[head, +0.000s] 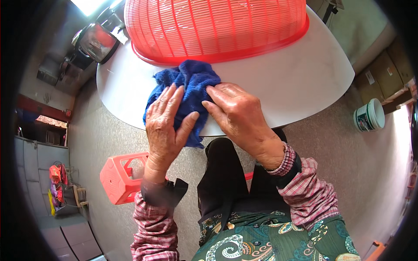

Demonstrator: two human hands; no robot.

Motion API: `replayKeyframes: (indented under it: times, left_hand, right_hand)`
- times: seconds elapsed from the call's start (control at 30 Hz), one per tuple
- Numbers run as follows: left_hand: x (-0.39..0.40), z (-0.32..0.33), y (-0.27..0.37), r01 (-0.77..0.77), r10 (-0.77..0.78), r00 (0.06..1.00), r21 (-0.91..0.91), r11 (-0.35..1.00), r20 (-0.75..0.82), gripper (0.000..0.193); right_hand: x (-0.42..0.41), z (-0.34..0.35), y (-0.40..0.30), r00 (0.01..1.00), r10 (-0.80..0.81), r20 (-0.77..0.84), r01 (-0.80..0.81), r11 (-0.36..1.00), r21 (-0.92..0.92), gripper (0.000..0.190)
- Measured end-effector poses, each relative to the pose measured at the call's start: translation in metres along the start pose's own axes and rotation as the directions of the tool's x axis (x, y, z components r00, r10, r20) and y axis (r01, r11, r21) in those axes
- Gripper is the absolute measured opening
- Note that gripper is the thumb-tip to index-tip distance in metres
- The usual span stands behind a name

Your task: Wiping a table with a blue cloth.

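A crumpled blue towelling cloth (192, 84) lies on the white tabletop (294, 84), its lower end hanging over the near edge. My left hand (163, 127) rests flat on the cloth's left part, fingers pointing away from me and thumb spread. At the cloth's right side, my right hand (238, 107) has bent fingers touching it; the fingertips are partly hidden, so a firm grip cannot be made out. Just beyond the cloth is a large red slatted plastic cover (215, 29), its rim down on the table.
A clear-lidded appliance (98, 42) stands by the table's left edge. On the floor are a red plastic stool (120, 182) at left and a white bucket (369, 115) at right. Cardboard boxes (382, 75) are stacked behind the bucket. My knees are near the table's front edge.
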State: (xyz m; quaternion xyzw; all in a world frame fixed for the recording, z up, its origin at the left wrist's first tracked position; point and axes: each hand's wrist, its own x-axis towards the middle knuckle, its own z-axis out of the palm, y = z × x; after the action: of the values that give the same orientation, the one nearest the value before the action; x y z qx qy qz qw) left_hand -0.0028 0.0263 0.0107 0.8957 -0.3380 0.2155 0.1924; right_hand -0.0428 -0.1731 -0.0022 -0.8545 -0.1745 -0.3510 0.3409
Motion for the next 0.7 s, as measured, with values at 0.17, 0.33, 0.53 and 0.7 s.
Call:
replayKeyframes:
  times: [0.17,0.33,0.53,0.7]
  left_hand:
    - [-0.005,-0.002,0.007,0.007,-0.007,1.000,-0.008,1.000,0.019,0.057]
    - [0.004,-0.003,-0.006,0.058,-0.056,0.996,-0.030,0.998,0.069,0.054]
    - [0.019,-0.002,-0.056,0.150,-0.149,0.987,-0.001,0.989,0.064,0.049]
    - [0.014,-0.012,-0.115,0.242,-0.248,0.967,0.100,0.965,0.056,0.050]
  right_hand:
    - [-0.002,0.001,0.001,0.999,0.006,0.035,-0.005,1.000,-0.019,0.020]
    - [-0.002,-0.004,-0.004,0.997,0.048,0.067,-0.048,0.999,0.001,0.028]
    - [-0.005,-0.004,0.000,0.995,0.064,0.074,-0.064,0.998,-0.009,0.028]
    - [-0.006,0.000,0.000,0.994,0.067,0.085,-0.069,0.997,0.022,0.025]
